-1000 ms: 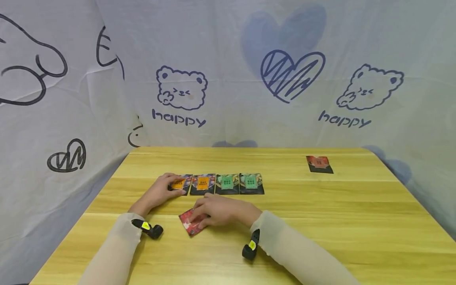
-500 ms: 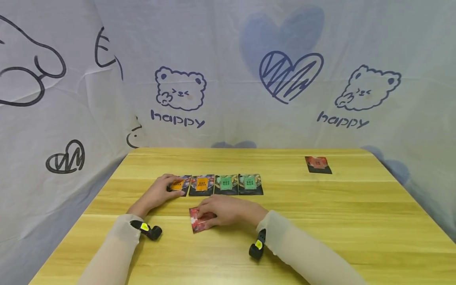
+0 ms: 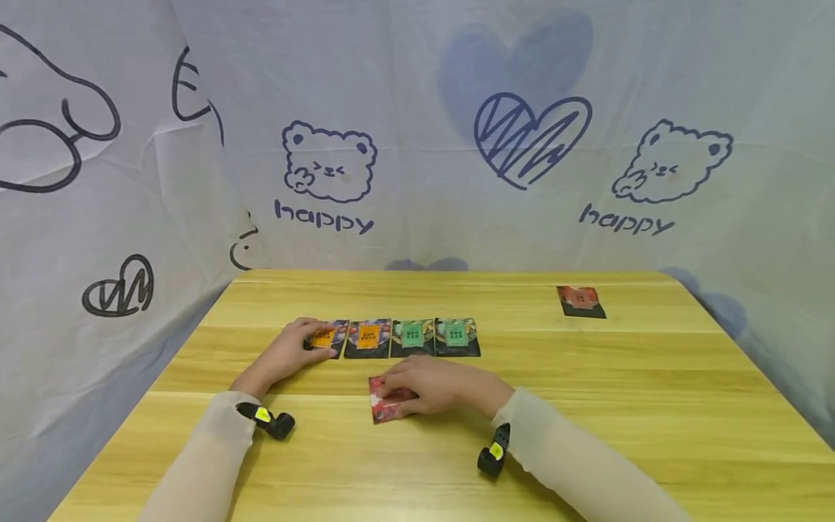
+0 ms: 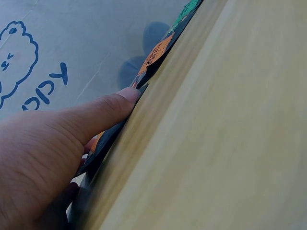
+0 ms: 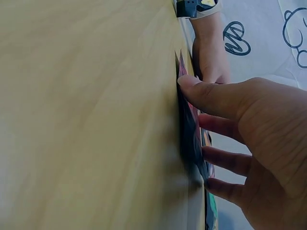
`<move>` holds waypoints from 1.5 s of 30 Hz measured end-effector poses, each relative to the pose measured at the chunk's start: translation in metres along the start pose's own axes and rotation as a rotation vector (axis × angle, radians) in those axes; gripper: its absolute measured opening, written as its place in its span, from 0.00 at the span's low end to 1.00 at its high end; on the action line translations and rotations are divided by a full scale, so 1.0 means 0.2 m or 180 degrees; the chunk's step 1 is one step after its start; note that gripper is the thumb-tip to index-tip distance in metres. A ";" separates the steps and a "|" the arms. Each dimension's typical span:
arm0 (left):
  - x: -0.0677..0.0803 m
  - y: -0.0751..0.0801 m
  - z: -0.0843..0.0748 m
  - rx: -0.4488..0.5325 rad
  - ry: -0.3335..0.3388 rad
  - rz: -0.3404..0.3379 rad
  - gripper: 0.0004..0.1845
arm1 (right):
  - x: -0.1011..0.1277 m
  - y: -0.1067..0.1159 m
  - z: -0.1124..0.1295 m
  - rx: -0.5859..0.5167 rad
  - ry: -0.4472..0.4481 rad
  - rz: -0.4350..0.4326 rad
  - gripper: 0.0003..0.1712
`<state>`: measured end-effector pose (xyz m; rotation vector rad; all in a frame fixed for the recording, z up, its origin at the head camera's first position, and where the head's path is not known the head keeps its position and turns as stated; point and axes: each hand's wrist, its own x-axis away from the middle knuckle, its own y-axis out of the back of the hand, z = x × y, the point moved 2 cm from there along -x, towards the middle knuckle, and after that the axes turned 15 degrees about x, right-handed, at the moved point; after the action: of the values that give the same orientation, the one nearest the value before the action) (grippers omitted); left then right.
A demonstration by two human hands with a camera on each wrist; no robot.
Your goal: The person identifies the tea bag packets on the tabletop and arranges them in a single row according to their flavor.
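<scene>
Now both hands are down on flat packets lying on the yellow wooden table (image 3: pixel 587 406).

Right hand (image 3: pixel 435 386) lies with fingers nearly straight on the red foil packet (image 3: pixel 386 402), thumb at its near edge, holding it flat against the wood; the packet sits just near of the row's middle, long axis running near to far. Left hand (image 3: pixel 287 353) rests extended fingers on the leftmost dark packet with an orange label (image 3: pixel 324 338), first in a touching row of 4: 2 orange-labelled, 2 green-labelled (image 3: pixel 433 336). Another red packet (image 3: pixel 580 301) lies well apart, far right.
</scene>
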<state>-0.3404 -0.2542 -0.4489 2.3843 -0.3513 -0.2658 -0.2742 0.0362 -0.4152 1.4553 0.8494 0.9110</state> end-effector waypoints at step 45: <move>0.00 0.01 0.00 0.0052 0.0059 0.0031 0.34 | 0.46 -0.05 -0.11 -0.0238 -0.0176 -0.0144 0.24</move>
<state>-0.3402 -0.2554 -0.4471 2.3988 -0.3574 -0.2370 -0.2540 0.1302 -0.4187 1.3852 0.7964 0.8562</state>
